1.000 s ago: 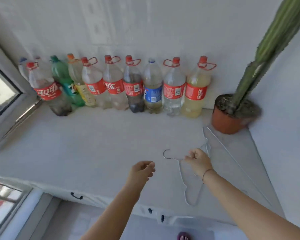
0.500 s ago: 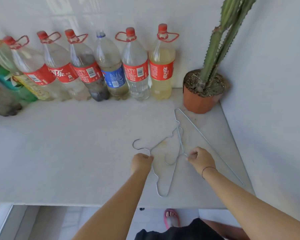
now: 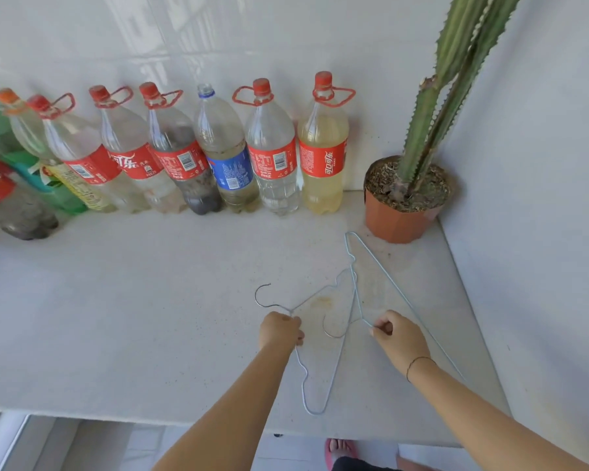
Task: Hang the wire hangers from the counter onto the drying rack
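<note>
Two thin wire hangers lie overlapping on the white counter (image 3: 116, 317). The left hanger (image 3: 334, 368) has its hook pointing left, and my left hand (image 3: 281, 329) grips it at the neck just below the hook. The right hanger (image 3: 391, 287) stretches from near the plant pot toward the counter's right front edge, with its hook curled near the middle. My right hand (image 3: 400, 334) pinches that hanger's wire near its neck. Both hangers still touch the counter. No drying rack is in view.
A row of several plastic bottles (image 3: 272, 154) stands along the tiled back wall. A potted cactus (image 3: 405, 198) sits in the back right corner against the side wall. Below the counter's front edge a foot in a pink slipper (image 3: 340, 452) shows.
My left hand reached forward and closed on the left hanger's neck. My right hand shifted its pinch along the right hanger. The view swung right and closer to the counter.
</note>
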Demonstrator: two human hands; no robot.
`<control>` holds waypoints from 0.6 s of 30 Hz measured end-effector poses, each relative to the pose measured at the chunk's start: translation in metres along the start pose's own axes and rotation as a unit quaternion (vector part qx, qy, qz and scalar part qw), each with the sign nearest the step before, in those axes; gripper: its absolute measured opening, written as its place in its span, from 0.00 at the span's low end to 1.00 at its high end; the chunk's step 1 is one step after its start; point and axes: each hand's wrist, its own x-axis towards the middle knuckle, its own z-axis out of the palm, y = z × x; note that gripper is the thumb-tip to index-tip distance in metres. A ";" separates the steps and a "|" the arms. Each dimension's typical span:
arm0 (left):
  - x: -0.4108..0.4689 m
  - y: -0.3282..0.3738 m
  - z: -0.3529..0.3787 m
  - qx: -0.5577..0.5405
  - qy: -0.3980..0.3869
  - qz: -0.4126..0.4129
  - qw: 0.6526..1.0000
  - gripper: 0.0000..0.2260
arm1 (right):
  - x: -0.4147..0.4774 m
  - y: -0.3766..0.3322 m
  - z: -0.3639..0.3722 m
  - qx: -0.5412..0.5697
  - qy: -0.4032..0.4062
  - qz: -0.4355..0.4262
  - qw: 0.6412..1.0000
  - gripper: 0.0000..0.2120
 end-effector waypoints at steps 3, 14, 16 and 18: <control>-0.010 0.002 -0.020 -0.172 -0.060 -0.013 0.983 0.05 | -0.003 -0.016 -0.004 0.080 -0.023 -0.017 0.996 0.01; -0.072 0.005 -0.138 -0.335 -0.009 0.091 0.938 0.05 | -0.019 -0.135 0.000 0.320 -0.131 -0.095 0.933 0.05; -0.087 0.006 -0.166 -0.353 0.030 0.113 0.928 0.04 | -0.029 -0.165 0.007 0.324 -0.161 -0.121 0.925 0.05; -0.104 0.006 -0.199 -0.369 0.071 0.137 0.917 0.04 | -0.041 -0.198 0.015 0.316 -0.204 -0.155 0.914 0.04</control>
